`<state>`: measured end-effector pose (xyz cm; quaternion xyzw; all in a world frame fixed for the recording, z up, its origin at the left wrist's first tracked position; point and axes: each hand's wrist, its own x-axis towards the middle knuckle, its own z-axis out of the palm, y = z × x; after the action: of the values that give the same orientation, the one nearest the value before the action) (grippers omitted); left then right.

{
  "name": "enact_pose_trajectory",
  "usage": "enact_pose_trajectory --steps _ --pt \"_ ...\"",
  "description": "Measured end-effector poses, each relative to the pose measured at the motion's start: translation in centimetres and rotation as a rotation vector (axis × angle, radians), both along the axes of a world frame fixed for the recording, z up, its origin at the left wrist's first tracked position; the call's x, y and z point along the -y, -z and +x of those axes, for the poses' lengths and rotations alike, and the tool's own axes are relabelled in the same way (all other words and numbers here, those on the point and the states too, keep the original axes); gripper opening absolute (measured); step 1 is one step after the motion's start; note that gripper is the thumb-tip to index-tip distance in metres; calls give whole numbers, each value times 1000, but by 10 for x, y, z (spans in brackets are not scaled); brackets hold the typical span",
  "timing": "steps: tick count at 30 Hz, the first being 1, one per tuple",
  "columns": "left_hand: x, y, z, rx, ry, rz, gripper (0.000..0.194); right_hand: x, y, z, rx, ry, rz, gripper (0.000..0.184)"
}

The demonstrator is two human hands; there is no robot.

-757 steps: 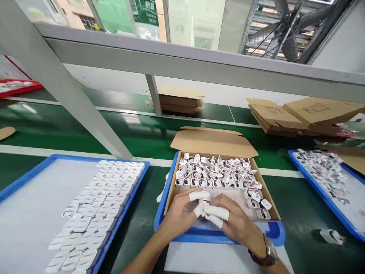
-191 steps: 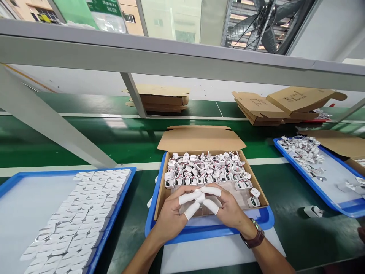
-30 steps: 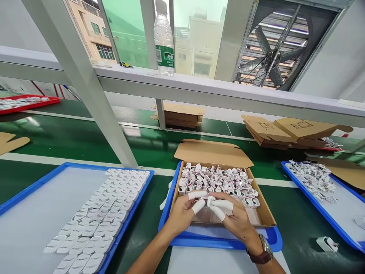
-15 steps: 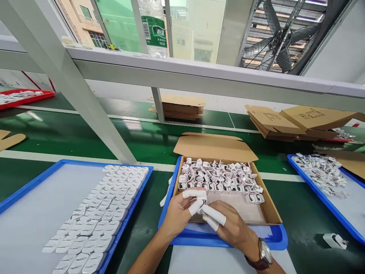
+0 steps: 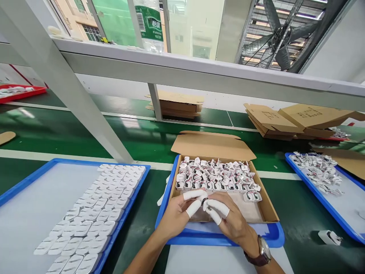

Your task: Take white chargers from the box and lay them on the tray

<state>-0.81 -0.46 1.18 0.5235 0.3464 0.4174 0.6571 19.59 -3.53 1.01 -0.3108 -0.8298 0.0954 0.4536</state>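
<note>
My left hand [image 5: 178, 213] and my right hand [image 5: 228, 217] meet over the near edge of an open cardboard box [image 5: 270, 205]. White finger cots cover the thumbs and index fingers. Between the fingertips is a small white plastic part [image 5: 204, 201] with a dark spot, mostly hidden by the fingers; both hands pinch it. Inside the box, white housings with thin wires [image 5: 213, 175] stand in packed rows toward the back, and a pair of housings [image 5: 252, 196] sits at the right. The box rests on a blue-rimmed tray [image 5: 199, 240].
Left, a blue-rimmed tray [image 5: 85, 161] carries rows of flat white covers [image 5: 94, 217]. At right, another blue tray [image 5: 310, 190] holds loose wired parts [image 5: 316, 171]. One white housing [image 5: 329, 237] lies on the green table [image 5: 296, 213]. A slanted metal post [image 5: 76, 95] stands ahead; folded cartons [image 5: 296, 118] lie behind.
My hands stay together over the box and have turned the small part slightly, showing its dark spot. The whole view has shifted a little, with the scene sliding left.
</note>
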Motion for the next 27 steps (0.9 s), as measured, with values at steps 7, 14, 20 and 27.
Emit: enact_pose_trajectory --steps 7,14,20,27 --pt "7 10 5 16 -32 11 38 5 0 2 -60 20 -199 49" --pt "8 10 1 23 -14 52 29 4 6 7 -374 -42 -633 37" --pt "10 9 2 11 -8 65 31 5 7 10 -351 -42 -708 38" --pt "15 1 4 -1 -45 1 31 5 0 7 -287 5 -589 31"
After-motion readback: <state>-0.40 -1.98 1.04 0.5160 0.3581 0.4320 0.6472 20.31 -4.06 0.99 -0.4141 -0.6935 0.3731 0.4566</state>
